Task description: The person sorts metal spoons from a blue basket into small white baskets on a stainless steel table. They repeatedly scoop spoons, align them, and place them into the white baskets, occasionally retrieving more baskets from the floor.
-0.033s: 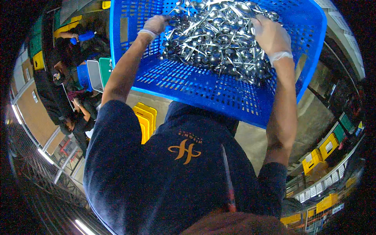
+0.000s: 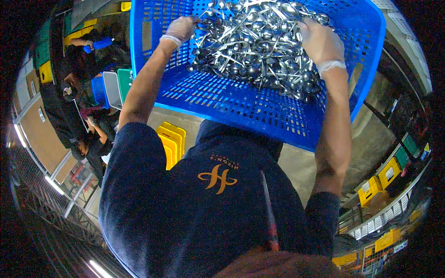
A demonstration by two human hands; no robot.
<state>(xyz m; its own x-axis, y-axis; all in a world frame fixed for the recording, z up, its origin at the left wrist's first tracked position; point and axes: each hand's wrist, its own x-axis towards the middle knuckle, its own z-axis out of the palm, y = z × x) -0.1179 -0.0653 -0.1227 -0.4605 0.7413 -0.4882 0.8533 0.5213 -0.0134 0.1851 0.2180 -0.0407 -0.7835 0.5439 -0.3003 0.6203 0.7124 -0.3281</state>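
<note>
A large blue perforated plastic crate (image 2: 185, 95) is in front of me, holding a big heap of shiny metal spoons (image 2: 259, 51). My left hand (image 2: 180, 30), in a clear thin glove, is over the heap's left edge. Its fingers are closed in a pinch, and what they hold is too dark to make out. At the heap's right side is my right hand (image 2: 323, 42), gloved likewise, with fingers curled and closed. A larger spoon (image 2: 290, 10) reaches its fingertips and appears held there. The undersides of both hands are hidden.
Stacked yellow crates (image 2: 172, 141) are on the floor beside me, below the blue crate. A grey bin (image 2: 111, 88) and a green bin (image 2: 124, 81) stand at the left, near other people in dark clothes. More yellow crates (image 2: 371, 191) are at the right.
My left hand has shifted very slightly left and up over the heap. My right hand and the crate look almost the same.
</note>
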